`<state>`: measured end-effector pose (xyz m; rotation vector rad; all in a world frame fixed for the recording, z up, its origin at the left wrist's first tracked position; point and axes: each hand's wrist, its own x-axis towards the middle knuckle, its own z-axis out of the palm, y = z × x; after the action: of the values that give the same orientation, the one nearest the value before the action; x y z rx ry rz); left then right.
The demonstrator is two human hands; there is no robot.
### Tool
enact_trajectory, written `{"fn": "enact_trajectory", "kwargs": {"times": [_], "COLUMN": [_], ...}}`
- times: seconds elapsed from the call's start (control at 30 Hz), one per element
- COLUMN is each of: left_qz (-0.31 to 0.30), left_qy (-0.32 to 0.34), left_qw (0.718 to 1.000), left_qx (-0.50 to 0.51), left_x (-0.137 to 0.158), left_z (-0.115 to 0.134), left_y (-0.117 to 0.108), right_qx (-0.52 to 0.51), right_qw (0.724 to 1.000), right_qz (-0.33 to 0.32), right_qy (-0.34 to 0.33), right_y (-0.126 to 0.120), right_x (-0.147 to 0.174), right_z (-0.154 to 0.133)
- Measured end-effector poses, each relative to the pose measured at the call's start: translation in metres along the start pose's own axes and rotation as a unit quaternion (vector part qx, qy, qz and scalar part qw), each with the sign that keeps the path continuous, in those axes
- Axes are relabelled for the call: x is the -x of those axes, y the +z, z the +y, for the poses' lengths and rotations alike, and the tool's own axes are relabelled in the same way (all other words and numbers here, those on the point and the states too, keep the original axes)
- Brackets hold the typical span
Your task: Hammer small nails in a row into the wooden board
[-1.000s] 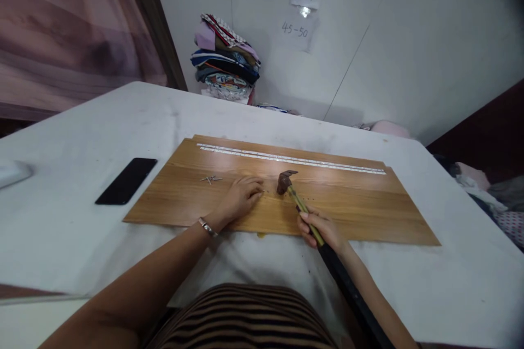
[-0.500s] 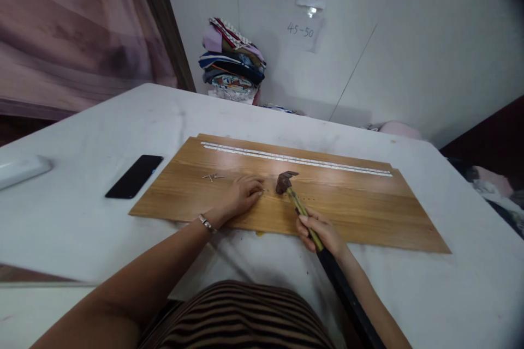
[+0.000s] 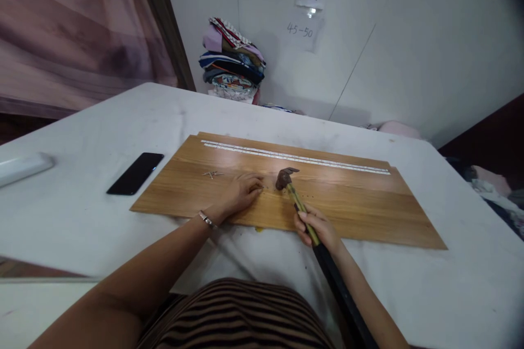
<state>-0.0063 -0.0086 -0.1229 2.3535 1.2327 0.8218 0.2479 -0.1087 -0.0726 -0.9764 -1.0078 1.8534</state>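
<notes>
My right hand [image 3: 319,227] is wrapped round the handle of a claw hammer [image 3: 301,207], whose rusty head hangs low over the middle of a wood-grain board [image 3: 368,212]. Resting on the board just left of the hammer head is my left hand [image 3: 242,192], its fingers curled and thumb and forefinger pressed together. At their tips shows a tiny glint of what looks like a nail [image 3: 263,187], mostly hidden. Several loose nails [image 3: 213,174] lie in a small pile left of that hand. A row of small dark dots [image 3: 308,196] marks the board beside the hammer.
Two white measuring strips [image 3: 295,157] run along the board's far side. Left of the board, a black phone [image 3: 136,173] lies on the white table [image 3: 172,112], with a white rounded object [image 3: 27,168] farther left. Folded clothes [image 3: 233,62] are stacked by the wall.
The view has shifted very slightly. Both hands and the hammer keep nearly the same places over the board.
</notes>
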Motion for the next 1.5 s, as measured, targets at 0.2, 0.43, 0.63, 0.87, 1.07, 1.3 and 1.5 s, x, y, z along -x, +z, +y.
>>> {"fn": "enact_trajectory", "kwargs": {"times": [0.2, 0.43, 0.63, 0.87, 1.07, 1.3, 1.5], "left_qz": [0.000, 0.007, -0.004, 0.000, 0.000, 0.003, 0.006], "left_qy": [0.003, 0.014, -0.001, 0.002, 0.011, 0.010, 0.028], "left_qw": [1.000, 1.000, 1.000, 1.000, 1.000, 1.000, 1.000], "left_qx": [0.002, -0.004, -0.001, -0.012, -0.012, -0.019, -0.010], "left_x": [0.001, 0.001, 0.000, 0.000, -0.001, -0.002, -0.002], "left_z": [0.000, -0.001, 0.000, 0.000, -0.001, -0.006, -0.009], "left_y": [-0.001, 0.000, -0.001, -0.002, -0.001, 0.002, 0.005], "right_qx": [0.012, 0.015, 0.019, 0.018, 0.025, 0.036, 0.024], "right_qw": [1.000, 1.000, 1.000, 1.000, 0.999, 0.999, 0.999], "right_qz": [-0.009, -0.014, -0.018, -0.012, -0.011, -0.012, -0.015], "right_qy": [-0.004, -0.013, -0.017, -0.015, -0.033, -0.027, -0.042], "right_y": [0.002, -0.001, 0.001, 0.003, 0.004, -0.002, -0.003], "right_x": [-0.001, -0.004, -0.003, -0.005, -0.003, -0.008, -0.009], "right_z": [-0.001, 0.005, 0.002, 0.005, 0.006, 0.011, 0.014]}}
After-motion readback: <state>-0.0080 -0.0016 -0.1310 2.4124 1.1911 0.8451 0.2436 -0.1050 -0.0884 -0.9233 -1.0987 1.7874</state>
